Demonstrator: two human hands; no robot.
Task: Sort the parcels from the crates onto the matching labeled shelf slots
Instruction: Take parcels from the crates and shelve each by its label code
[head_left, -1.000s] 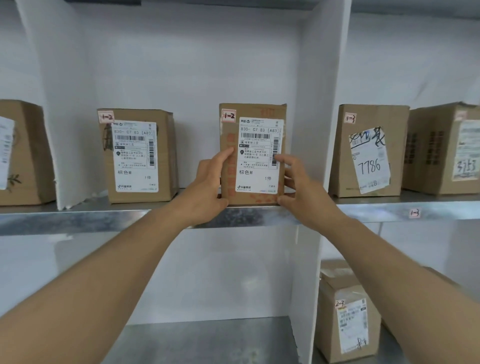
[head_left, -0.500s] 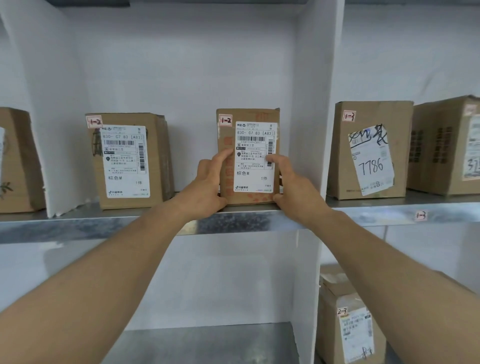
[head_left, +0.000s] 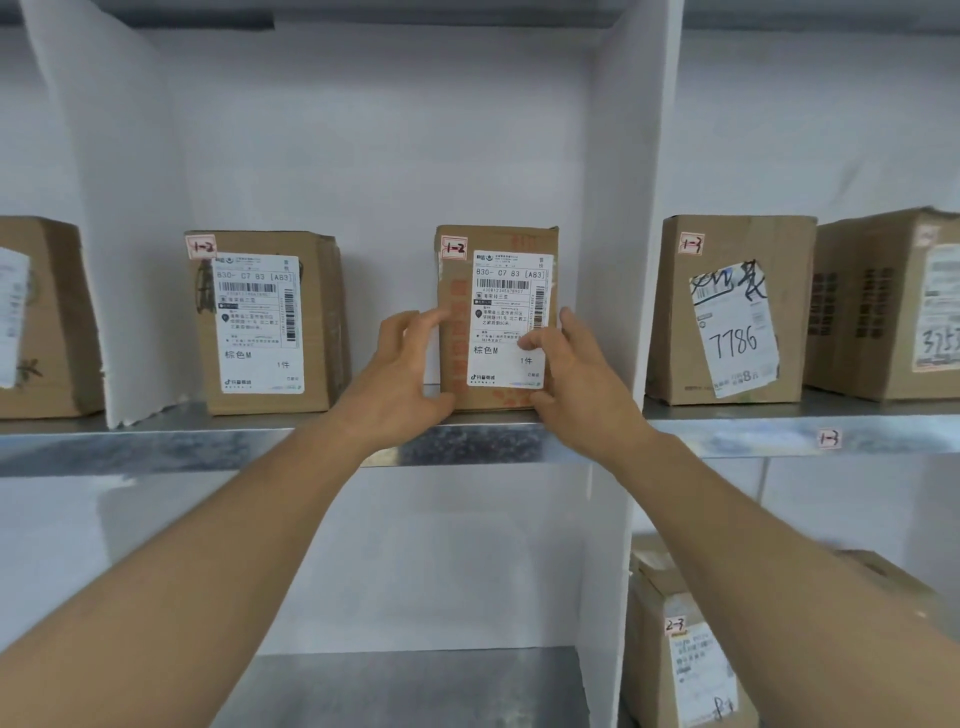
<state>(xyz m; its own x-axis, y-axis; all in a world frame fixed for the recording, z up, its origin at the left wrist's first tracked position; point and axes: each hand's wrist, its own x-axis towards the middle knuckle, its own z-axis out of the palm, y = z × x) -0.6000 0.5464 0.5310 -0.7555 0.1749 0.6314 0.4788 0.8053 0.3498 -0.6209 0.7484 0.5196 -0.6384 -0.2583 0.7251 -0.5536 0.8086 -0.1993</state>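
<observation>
A brown parcel (head_left: 457, 332) with a white shipping label and a red "1-2" tag stands upright on the metal shelf (head_left: 208, 447), close to the white divider (head_left: 618, 260). My left hand (head_left: 405, 379) is at its left edge, fingers spread and loosely bent; a fingertip and the thumb touch the cardboard, and the palm is off it. My right hand (head_left: 576, 379) holds the right edge, thumb on the label and fingers round the side. A second "1-2" parcel (head_left: 270, 322) stands further left in the same slot.
Right of the divider stand a "1-3" parcel (head_left: 727, 312) marked 7786 and another box (head_left: 883, 306); a "1-3" slot tag (head_left: 828, 438) is on the shelf edge. A box (head_left: 36, 322) sits at far left. Below right is a "2-3" parcel (head_left: 685, 660).
The parcel has gone back onto the shelf and stands there. My left hand has loosened and its palm has come off the box; my right hand stays on the right edge.
</observation>
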